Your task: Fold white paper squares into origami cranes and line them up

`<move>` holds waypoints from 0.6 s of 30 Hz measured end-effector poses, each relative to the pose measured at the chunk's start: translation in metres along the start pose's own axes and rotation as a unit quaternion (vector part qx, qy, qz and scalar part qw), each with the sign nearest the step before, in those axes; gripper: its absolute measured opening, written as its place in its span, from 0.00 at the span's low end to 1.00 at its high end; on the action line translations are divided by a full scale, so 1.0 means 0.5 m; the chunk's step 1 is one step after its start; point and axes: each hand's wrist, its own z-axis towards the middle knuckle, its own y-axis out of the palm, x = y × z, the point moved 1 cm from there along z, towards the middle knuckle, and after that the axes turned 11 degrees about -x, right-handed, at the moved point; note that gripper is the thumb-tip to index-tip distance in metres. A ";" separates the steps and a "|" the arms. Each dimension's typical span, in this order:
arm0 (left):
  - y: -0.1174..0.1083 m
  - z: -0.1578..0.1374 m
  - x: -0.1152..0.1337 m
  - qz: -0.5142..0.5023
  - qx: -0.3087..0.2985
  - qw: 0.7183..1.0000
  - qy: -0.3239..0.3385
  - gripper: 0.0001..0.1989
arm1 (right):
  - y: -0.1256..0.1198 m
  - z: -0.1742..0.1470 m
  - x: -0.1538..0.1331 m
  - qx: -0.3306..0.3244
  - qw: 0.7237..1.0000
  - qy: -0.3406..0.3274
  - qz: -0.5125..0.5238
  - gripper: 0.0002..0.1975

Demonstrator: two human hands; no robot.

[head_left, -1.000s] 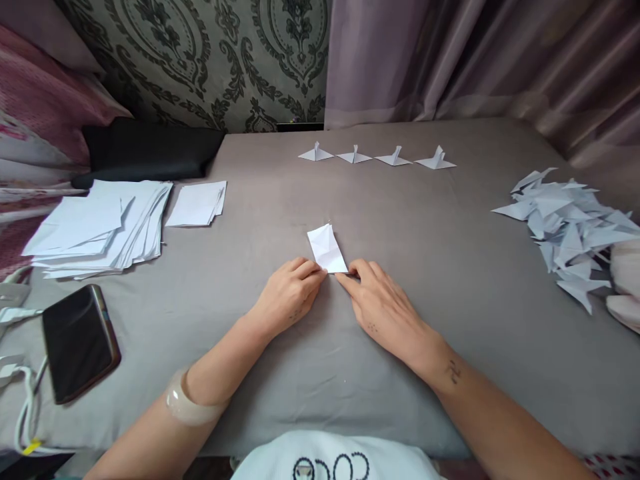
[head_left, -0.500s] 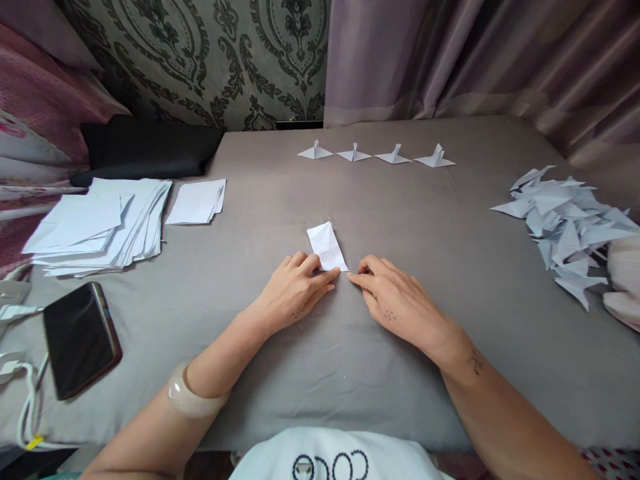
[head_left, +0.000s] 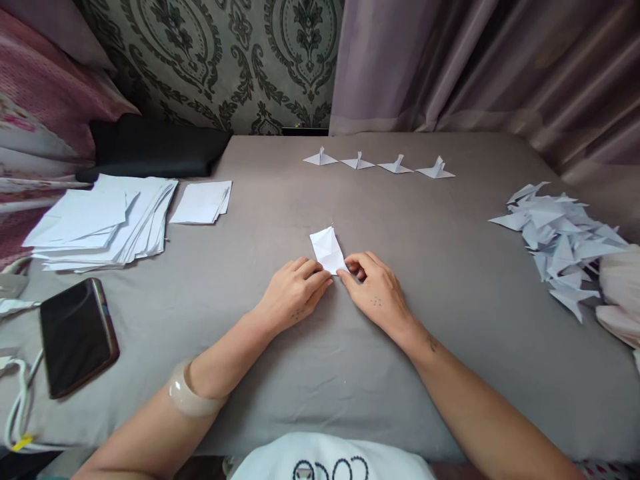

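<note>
A small folded white paper (head_left: 327,248) with creases lies on the grey cloth in front of me. My left hand (head_left: 296,288) has its fingers closed at the paper's lower left edge. At the lower right corner, my right hand (head_left: 374,285) pinches the paper between thumb and curled fingers. The near edge of the paper is partly hidden by my fingertips.
Several folded paper birds (head_left: 399,165) stand in a row at the back. A heap of folded paper pieces (head_left: 563,237) lies at right. Stacked paper sheets (head_left: 107,220), a smaller paper stack (head_left: 201,203), a phone (head_left: 79,339) and a black cloth (head_left: 160,147) are at left.
My right hand has moved left and closed on the paper's lower right corner. My left hand stays at the near edge, its fingers drawn slightly back. The camera view has shifted a little.
</note>
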 end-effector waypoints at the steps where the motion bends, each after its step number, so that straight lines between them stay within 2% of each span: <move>1: 0.001 0.000 -0.001 -0.003 0.006 1.000 -0.004 0.10 | 0.004 0.001 0.000 0.002 1.000 -0.012 0.008 0.03; 5: -0.001 0.000 -0.002 -0.016 0.037 0.999 -0.020 0.07 | 0.007 0.002 -0.003 -0.005 0.997 -0.072 0.015 0.03; 7: -0.010 -0.001 -0.001 -0.001 0.113 0.992 -0.059 0.09 | -0.002 0.001 -0.008 0.024 0.993 -0.113 -0.025 0.06; 9: -0.023 -0.005 0.002 0.042 0.216 0.970 -0.100 0.19 | -0.012 -0.001 -0.014 0.073 0.980 -0.155 -0.100 0.10; 11: -0.032 -0.009 0.004 0.092 0.261 0.955 -0.110 0.24 | -0.020 -0.003 -0.018 0.096 0.962 -0.190 -0.173 0.13; 13: -0.033 -0.010 0.004 0.118 0.214 0.966 -0.079 0.18 | -0.023 -0.005 -0.018 0.077 0.952 -0.210 -0.210 0.14; 15: -0.029 -0.010 0.003 0.110 0.121 0.986 -0.037 0.11 | -0.022 -0.008 -0.014 0.045 0.950 -0.213 -0.223 0.15; 18: -0.020 -0.009 0.001 0.077 0.030 0.997 0.003 0.11 | -0.018 -0.015 -0.005 0.013 0.955 -0.195 -0.225 0.14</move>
